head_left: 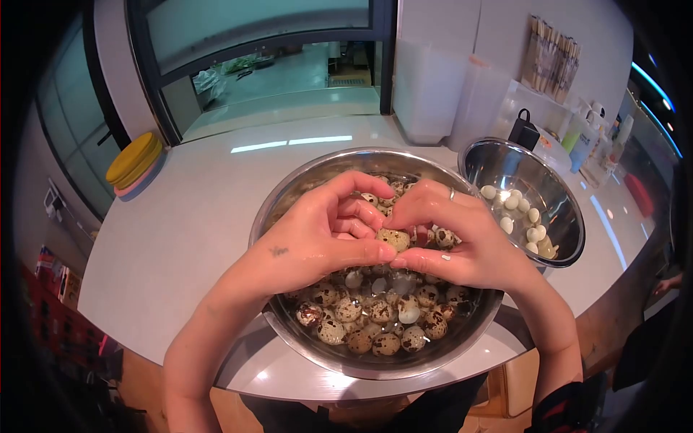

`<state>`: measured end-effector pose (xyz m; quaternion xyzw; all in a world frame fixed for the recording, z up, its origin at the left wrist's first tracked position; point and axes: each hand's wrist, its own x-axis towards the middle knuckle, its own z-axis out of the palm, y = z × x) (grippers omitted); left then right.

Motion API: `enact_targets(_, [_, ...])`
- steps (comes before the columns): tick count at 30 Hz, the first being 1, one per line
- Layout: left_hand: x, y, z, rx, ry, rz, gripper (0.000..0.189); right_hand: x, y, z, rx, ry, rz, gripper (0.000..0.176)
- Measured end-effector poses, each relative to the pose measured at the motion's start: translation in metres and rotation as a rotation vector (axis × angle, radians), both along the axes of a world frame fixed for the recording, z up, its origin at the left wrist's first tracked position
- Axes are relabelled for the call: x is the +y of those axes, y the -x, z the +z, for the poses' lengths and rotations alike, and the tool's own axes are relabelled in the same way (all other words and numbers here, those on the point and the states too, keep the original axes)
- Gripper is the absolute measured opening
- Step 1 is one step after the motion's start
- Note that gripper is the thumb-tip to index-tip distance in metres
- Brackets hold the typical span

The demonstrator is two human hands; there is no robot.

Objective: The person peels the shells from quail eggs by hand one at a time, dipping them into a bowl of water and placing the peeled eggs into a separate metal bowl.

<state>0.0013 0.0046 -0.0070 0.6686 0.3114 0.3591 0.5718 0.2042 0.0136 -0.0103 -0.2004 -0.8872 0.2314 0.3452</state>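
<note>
Over a wide steel bowl [289, 189] of water and speckled quail eggs [380, 311], my two hands meet. A quail egg [392, 239] with a pale, spotted surface sits between them. My left hand [317, 227] curls around its left side, thumb and fingers on it. My right hand [458, 231], with a ring on one finger, holds it from the right, and its thumb tip nearly meets the left thumb. A small white shell bit sticks to the right thumb. Pale shell pieces lie among the eggs in the water.
A smaller steel bowl [575, 216] with several peeled white eggs [512, 202] stands at the right. Stacked yellow, pink and blue round items [135, 162] lie at the left edge. Bottles [581, 148] and a black object [524, 132] stand at the back right.
</note>
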Motion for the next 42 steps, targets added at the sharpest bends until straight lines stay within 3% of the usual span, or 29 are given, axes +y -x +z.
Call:
enact_targets(3, [-0.004, -0.002, 0.003, -0.072, 0.078, -0.059, 0.043, 0.001, 0.0, -0.004, 0.073, -0.048, 0.037, 0.026])
enact_targets(5, [-0.004, 0.001, 0.007, -0.031, 0.12, -0.073, 0.04, 0.004, -0.001, -0.005, 0.089, -0.221, 0.023, 0.026])
enact_targets(9, [-0.002, 0.002, 0.008, -0.04, 0.192, -0.143, 0.033, 0.0, 0.0, -0.002, 0.134, -0.219, -0.026, 0.026])
enact_targets(11, [-0.004, 0.002, 0.009, 0.016, 0.15, -0.073, 0.032, -0.005, 0.002, 0.003, 0.121, -0.079, -0.049, 0.025])
enact_targets(16, [-0.006, 0.001, 0.009, 0.094, 0.036, 0.007, 0.033, 0.001, -0.003, 0.001, 0.128, -0.107, 0.003, 0.017])
enact_targets(22, [-0.008, -0.001, 0.007, -0.082, 0.122, -0.075, 0.033, 0.0, -0.002, 0.0, 0.179, -0.144, -0.015, 0.009])
enact_targets(27, [-0.007, -0.001, 0.006, 0.082, 0.054, -0.01, 0.034, 0.001, 0.0, -0.001, 0.099, -0.227, -0.013, 0.009])
enact_targets(32, [-0.006, -0.001, 0.0, 0.097, 0.019, 0.004, 0.035, -0.002, 0.002, -0.006, 0.064, -0.234, -0.078, 0.011])
enact_targets(34, [-0.006, 0.0, -0.001, 0.197, -0.126, 0.016, 0.036, -0.001, 0.001, -0.005, 0.076, -0.239, -0.084, 0.011])
enact_targets(41, [-0.007, -0.002, 0.006, 0.179, -0.09, 0.011, 0.034, 0.005, -0.001, -0.007, 0.126, -0.303, -0.272, 0.012])
enact_targets(42, [-0.007, -0.004, 0.005, 0.07, -0.056, 0.032, 0.034, 0.005, 0.0, -0.007, 0.126, -0.303, -0.272, 0.012])
